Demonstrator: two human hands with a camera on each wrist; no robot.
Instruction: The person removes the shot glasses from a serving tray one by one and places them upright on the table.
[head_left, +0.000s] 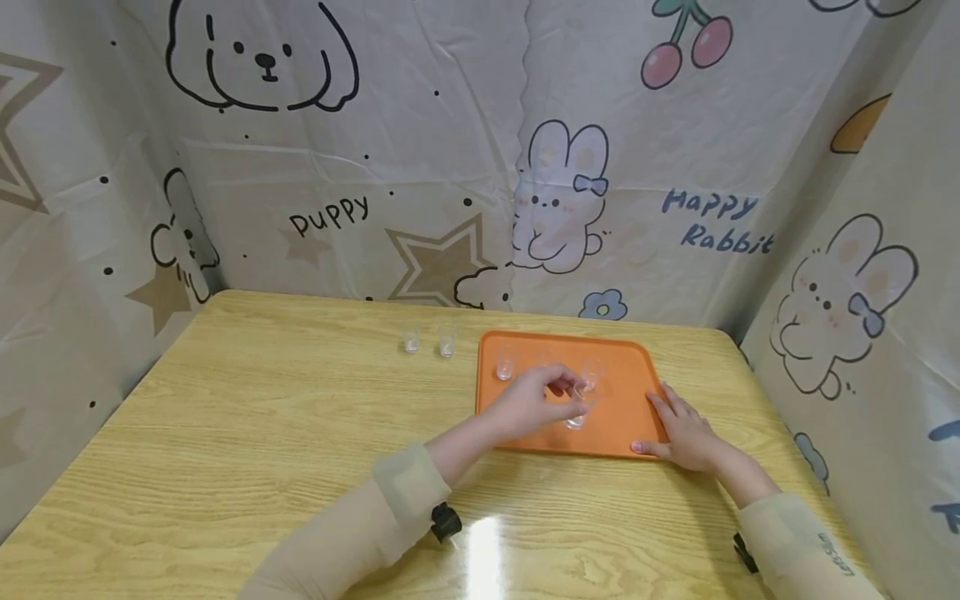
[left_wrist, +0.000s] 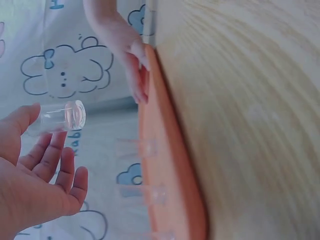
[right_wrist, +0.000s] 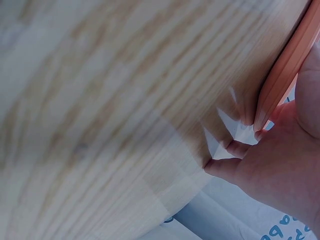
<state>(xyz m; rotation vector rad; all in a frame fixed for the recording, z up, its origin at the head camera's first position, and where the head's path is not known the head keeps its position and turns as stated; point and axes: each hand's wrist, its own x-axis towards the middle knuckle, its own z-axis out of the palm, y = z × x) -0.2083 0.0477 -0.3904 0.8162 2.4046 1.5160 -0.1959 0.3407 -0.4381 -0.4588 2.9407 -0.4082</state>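
My left hand [head_left: 536, 398] pinches a small clear cup [left_wrist: 62, 116] between thumb and fingers, above the orange tray [head_left: 618, 417]. In the left wrist view the cup lies sideways across the picture, thick base away from the hand. Several similar clear cups stand on the tray: one toward its left [head_left: 505, 367], another near the back right [head_left: 592, 373], and one partly hidden behind the left hand. At the tray's front right corner, my right hand [head_left: 686, 433] rests with spread fingers on the rim; some fingertips touch the tabletop in the right wrist view.
Two more clear cups, a left one [head_left: 412, 342] and a right one [head_left: 447, 343], stand on the wooden table [head_left: 300, 417] left of the tray. A printed cloth [head_left: 435, 167] encloses the table at the back and sides.
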